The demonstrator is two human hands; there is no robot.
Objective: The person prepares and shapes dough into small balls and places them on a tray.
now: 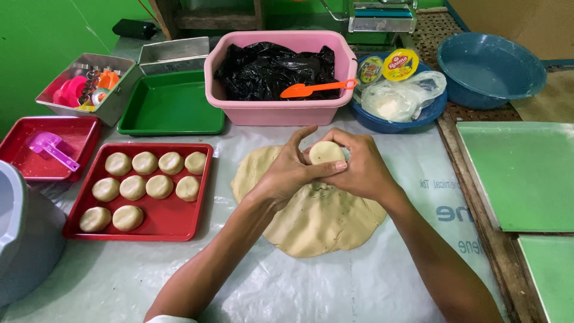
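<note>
The left hand (287, 173) is partly closed: its thumb lies across the lower edge of the dough disc (326, 152), and its fingers curl up over the top. The right hand (359, 167) is cupped around the disc from the other side, fingers wrapped behind it. Both hands grip the same disc.

The disc is round and pale, so it has no distinct long axis. Its flat face points up toward the camera, tilted slightly back.

The disc is held just above the far edge of the flattened dough sheet (314, 218), apart from it. The dough sheet lies on a plastic-covered table (239, 281).

Left of the dough sheet stands a red tray (179, 221) carrying nine shaped dough discs. Beyond the sheet sits a pink tub (275, 107) with an orange scoop (317, 88) resting across its rim.
</note>
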